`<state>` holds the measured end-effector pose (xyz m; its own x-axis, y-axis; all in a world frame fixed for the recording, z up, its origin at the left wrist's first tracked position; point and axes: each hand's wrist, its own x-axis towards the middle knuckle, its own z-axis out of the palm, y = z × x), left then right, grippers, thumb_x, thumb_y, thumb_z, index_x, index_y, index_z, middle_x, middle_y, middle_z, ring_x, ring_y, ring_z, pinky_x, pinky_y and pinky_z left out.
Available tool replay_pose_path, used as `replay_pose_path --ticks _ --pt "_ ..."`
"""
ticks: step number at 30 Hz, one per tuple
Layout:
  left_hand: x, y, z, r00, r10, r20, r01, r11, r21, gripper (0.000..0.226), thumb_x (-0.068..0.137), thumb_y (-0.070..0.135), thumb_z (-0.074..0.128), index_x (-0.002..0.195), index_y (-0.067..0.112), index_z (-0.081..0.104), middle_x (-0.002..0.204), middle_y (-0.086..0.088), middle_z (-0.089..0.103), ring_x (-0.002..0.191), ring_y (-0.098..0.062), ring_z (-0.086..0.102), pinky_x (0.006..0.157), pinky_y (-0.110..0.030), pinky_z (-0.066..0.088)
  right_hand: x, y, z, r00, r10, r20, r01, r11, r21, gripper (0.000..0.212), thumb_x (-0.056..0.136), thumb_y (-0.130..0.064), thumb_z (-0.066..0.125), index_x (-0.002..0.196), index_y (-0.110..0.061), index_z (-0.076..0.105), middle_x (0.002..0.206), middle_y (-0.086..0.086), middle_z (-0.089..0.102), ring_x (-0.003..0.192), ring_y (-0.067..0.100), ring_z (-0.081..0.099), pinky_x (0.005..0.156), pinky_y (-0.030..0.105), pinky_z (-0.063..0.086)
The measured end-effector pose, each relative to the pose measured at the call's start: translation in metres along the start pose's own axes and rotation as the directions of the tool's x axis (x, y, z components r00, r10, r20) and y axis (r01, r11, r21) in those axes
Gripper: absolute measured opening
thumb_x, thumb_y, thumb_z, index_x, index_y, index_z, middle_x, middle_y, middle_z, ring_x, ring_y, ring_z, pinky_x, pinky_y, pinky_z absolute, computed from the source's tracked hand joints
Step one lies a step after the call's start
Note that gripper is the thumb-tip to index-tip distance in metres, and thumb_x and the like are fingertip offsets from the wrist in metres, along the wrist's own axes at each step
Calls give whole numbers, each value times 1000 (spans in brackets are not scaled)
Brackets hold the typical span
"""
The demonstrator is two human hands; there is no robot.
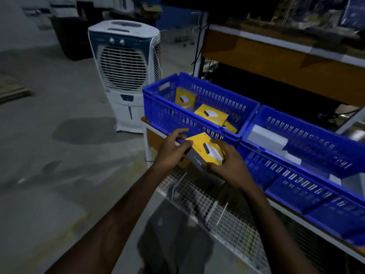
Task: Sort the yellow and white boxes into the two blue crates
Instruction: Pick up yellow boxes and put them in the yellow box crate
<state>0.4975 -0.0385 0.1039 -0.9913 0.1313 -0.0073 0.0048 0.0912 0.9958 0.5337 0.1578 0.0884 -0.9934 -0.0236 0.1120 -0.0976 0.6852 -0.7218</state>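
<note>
- a wooden shelving rack (276,62) with white edging runs across the upper right of the frame; its lower level carries the crates.
- the right blue crate (292,182) takes up the middle right and runs towards the lower right corner. white boxes (266,137) lie inside it at its left end.
- a white and blue air cooler (126,76) stands on the grey floor, upper left of centre, just beside the rack's end.
- the left blue crate (164,113) sits just above centre, its long side touching the right crate.
- a white wire mesh panel (217,210) covers the rack's front below the crates, lower centre.
- the left hand (171,151) is at centre, fingers curled over the left edge of the held yellow box (197,141).
- the right hand (227,165), just right of it, grips the box's right side and near corner, fingers bent over the top.
- the held box hangs tilted between both hands, just in front of the left crate's near wall, grey side face towards me.
- three yellow boxes (211,114) lie in the left crate, one leaning at its far end.
</note>
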Motion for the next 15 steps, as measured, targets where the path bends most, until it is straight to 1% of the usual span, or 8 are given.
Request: replay_pose_path --ticks 2,4,5,8,11,13,14,15 --pt "24 4 -12 999 36 35 -38 999 39 33 97 21 58 129 25 54 130 -10 54 112 -30 59 89 -53 52 24 -11 -3 999 28 -28 -28 1000 1 78 66 -59 68 138 -43 41 148 -5 38 133 22 40 96 40 40" --pt "47 5 -23 996 60 63 -65 994 85 32 97 21 56 129 24 54 133 -11 54 116 -30 58 93 -51 50 44 -20 -5 995 31 -90 -32 999 -11 76 69 -52 71 138 -38 43 148 -4 39 132 22 41 93 40 40" --pt "59 5 -28 995 65 71 -72 993 96 31 97 21 56 128 23 55 132 -11 55 115 -30 59 92 -51 51 54 -22 -5 992 34 -124 -38 999 -29 76 68 -52 71 138 -37 45 147 -2 41 131 24 42 93 41 42" --pt "85 4 -38 996 47 78 -55 992 109 26 98 22 54 124 22 56 125 -9 60 104 -28 64 85 -46 53 84 -23 -7 983 73 -171 -92 990 -105 80 60 -60 69 134 -41 45 140 1 45 125 28 45 93 47 46" --pt "107 5 -41 994 56 96 -67 991 115 22 98 21 55 120 23 58 117 -8 63 106 -27 63 90 -52 52 116 -20 -13 975 93 -202 -130 974 -183 83 54 -66 70 131 -45 44 137 1 46 122 31 46 91 50 49" --pt "122 6 -42 993 67 100 -79 990 118 19 97 20 55 115 26 58 117 -7 63 106 -25 62 91 -52 52 141 -18 -16 974 102 -204 -146 966 -212 85 52 -68 68 131 -45 44 136 2 46 122 32 44 91 49 48" --pt "129 7 -42 993 72 95 -84 989 122 18 97 20 54 114 27 58 115 -7 63 102 -25 62 88 -50 53 153 -17 -18 974 109 -201 -153 964 -219 86 52 -68 67 131 -44 44 136 2 45 122 33 44 91 50 48" --pt "137 7 -43 993 75 90 -87 987 135 18 97 21 54 113 28 58 112 -7 63 97 -28 62 82 -48 53 166 -16 -19 974 111 -200 -155 962 -223 87 51 -68 66 131 -44 44 137 3 45 122 34 44 91 51 48"
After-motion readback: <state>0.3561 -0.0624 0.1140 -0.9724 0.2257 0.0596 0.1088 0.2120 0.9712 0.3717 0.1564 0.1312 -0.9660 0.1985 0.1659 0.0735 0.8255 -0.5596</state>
